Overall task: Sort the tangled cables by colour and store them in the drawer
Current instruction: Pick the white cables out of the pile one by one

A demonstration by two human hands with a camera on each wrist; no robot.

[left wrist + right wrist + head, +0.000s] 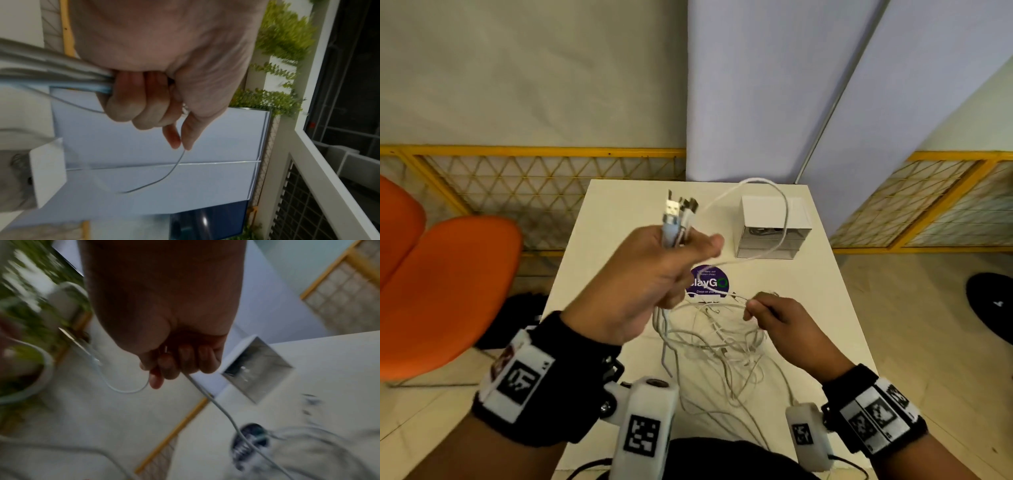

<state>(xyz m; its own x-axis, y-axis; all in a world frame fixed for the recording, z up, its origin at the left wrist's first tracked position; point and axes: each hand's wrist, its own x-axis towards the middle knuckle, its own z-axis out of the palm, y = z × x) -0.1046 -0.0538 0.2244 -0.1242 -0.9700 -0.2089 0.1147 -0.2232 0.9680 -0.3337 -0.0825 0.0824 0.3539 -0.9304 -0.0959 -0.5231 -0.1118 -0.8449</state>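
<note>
left grip (640, 274) clenched round bundle of cable plugs (678, 214), raised over tabletop (835, 308). right grip (779, 317) pinched one white cable (224, 412) above tangle (719, 339). drawer unit (772, 228) at far edge. only in left wrist view: green foliage (283, 42). orange chair (445, 291) alongside.

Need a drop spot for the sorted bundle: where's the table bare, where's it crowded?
Bare: table strip right of the right hand, below the drawer unit; also the far-left corner behind the left hand. Crowded: cable tangle from the purple sticker to the near edge.
</note>
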